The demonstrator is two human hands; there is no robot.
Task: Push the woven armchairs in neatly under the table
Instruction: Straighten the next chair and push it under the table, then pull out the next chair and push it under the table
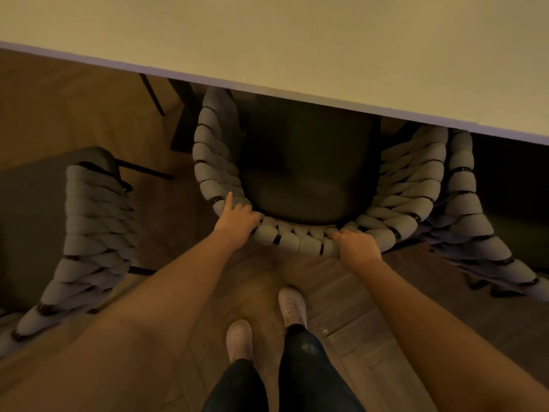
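The left hand point(237, 223) lies on the curved back rim of the grey thick-rope woven armchair point(297, 185), fingers curled over the rope and the index finger stretched out along the rim. The right hand point(358, 243) is closed over the same rim further along, fingers wrapped over the top and thumb below. The backrest is plump, rounded coils of rope bound over a thin dark metal frame, bending in a horseshoe around a dark smooth seat cushion point(309, 173). The seat's front lies under the near edge of the pale, flat table top point(297, 40); the back stands clear of that edge. A second woven armchair point(89, 233) stands out from the table at the left, a third point(475, 218) at the right with its front under the edge. Below are white perforated shoes point(292, 306) on wooden plank flooring point(350, 292).
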